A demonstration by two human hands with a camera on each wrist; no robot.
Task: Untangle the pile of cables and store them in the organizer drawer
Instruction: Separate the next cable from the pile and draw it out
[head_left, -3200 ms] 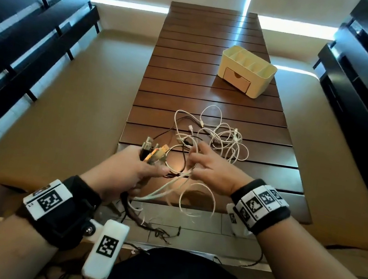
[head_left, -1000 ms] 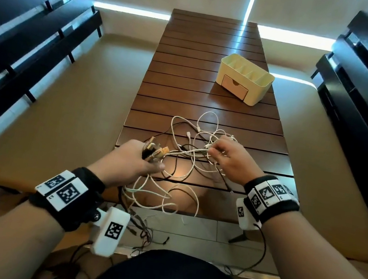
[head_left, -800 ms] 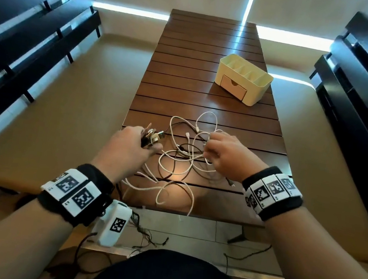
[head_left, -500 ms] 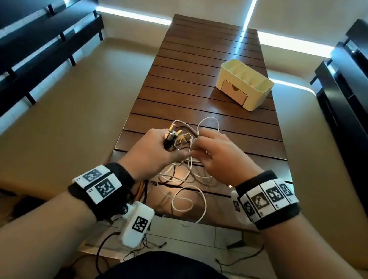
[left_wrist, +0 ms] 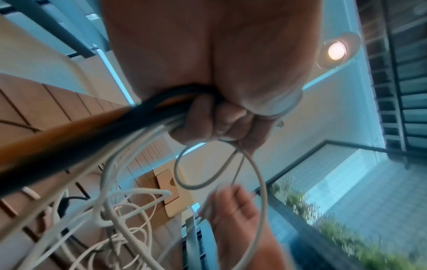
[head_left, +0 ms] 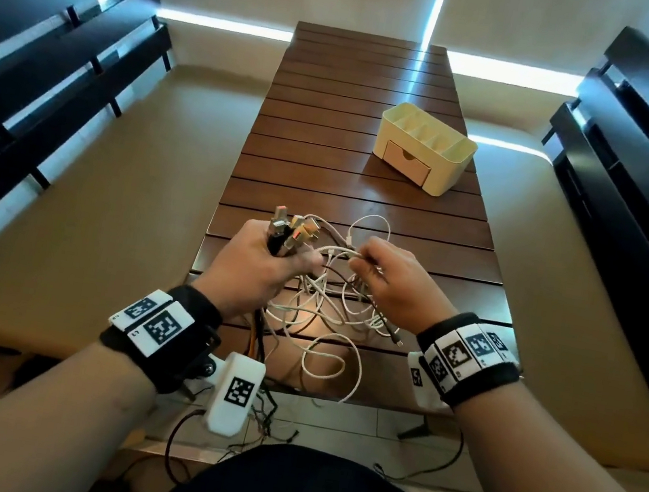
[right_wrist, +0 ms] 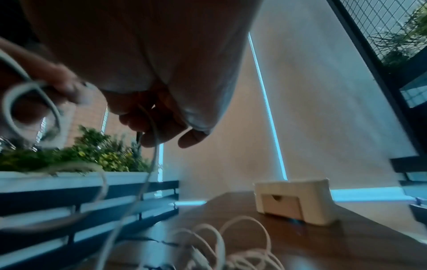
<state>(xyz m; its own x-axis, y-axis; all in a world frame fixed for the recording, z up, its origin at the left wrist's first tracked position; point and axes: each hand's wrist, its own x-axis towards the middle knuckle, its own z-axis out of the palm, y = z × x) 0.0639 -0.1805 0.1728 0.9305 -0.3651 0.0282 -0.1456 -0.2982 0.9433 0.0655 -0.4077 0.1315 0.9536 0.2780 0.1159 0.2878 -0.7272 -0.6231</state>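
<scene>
Head view is showing the left hand [head_left: 264,268] gripping a fistful of cable ends, the metal plugs [head_left: 289,227] sticking up out of the fist, while black, orange and white leads are trailing down from under it toward the floor. The right hand [head_left: 389,281] is pinching a white strand [head_left: 338,252] between thumb and fingers just beside the left fist. Compared with a second ago, the two hands are sitting much closer together and higher over the bench [head_left: 365,192], and the loose white loops [head_left: 328,318] are hanging off the near edge rather than lying spread on the slats. Since half a second ago the hands are drawing slightly apart again, with the pinched strand stretching between them.

That suggests the work is still at the sorting stage: plug ends are being collected in one fist so single cables can be pulled free. The knot below both hands is looking as dense as before.

The cream organizer [head_left: 425,151] is standing well apart on the far right of the bench, its drawer [head_left: 405,167] closed and nothing stored in it that can be seen.
</scene>
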